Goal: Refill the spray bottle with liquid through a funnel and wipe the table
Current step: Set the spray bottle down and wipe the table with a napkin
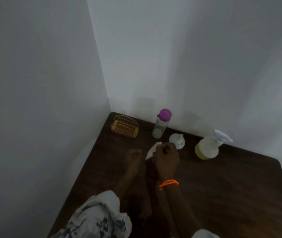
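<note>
A dark wooden table [222, 186] fills the corner of two white walls. My right hand [167, 158], with an orange band at the wrist, grips a white cloth [151, 151] near the table's middle. Just left of the cloth, my left hand [133, 158] rests on the table; the dim light hides how its fingers lie. A white funnel [177, 141] lies mouth-down right behind my right hand. The spray bottle [207, 147] stands to the right by the wall, with yellowish liquid inside and its white trigger head on. A clear bottle with a purple cap [161, 125] stands at the back.
A gold wire basket [125, 124] sits in the back left corner of the table. White walls close off the table at the back and on the left. My patterned sleeve [100, 215] shows at the bottom.
</note>
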The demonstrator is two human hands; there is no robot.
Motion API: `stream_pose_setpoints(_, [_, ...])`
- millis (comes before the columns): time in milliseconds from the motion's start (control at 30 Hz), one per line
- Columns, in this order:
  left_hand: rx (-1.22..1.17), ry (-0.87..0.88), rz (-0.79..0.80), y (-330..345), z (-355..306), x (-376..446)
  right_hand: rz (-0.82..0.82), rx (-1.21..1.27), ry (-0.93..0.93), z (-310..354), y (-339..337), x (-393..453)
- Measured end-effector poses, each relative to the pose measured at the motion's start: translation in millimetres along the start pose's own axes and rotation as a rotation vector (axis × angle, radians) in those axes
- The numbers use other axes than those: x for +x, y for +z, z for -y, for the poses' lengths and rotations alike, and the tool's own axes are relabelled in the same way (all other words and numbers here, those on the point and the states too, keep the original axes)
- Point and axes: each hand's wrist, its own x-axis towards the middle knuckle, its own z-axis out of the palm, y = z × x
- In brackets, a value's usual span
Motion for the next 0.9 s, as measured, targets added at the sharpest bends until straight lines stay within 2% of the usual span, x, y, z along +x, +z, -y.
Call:
stream_pose_setpoints(67, [0.123,0.189,0.028,9,17,-33,0.015,0.041,0.145,-9,-16,-4])
stream_pose_setpoints(133, [0.184,0.281,0.108,14,31,-53,0.032,0.057,0.235,-21,-26,-6])
stream_pose_setpoints(300, [0.384,0.466,0.002,13,35,-53,0.068,0.278,0.503,-23,-31,-6])
stream_pose_setpoints(467, [0.621,0.65,-0.038,-22,8,-11,0.077,0.373,0.551,-18,-26,13])
stream_pose_setpoints(567, [0.699,0.838,-0.073,-30,-10,10,0.107,0.431,0.567,-21,-21,28])
stream_pose_setpoints(600, [0.715,0.887,-0.074,-32,-15,13,0.129,0.428,0.55,-28,-18,33])
stream_pose_setpoints(667, [0.796,0.914,-0.047,-36,-12,23,0.175,0.162,0.429,-46,-15,37])
stream_pose_setpoints(767, [0.901,0.771,0.029,-43,10,29,0.162,-0.246,0.209,-74,-16,28])
stream_pose_setpoints(833, [0.92,0.662,0.093,-45,19,23,0.178,-0.331,0.077,-86,-18,17])
stream_pose_setpoints(900, [0.887,0.68,0.112,-45,30,17,0.233,-0.409,-0.04,-94,-15,11])
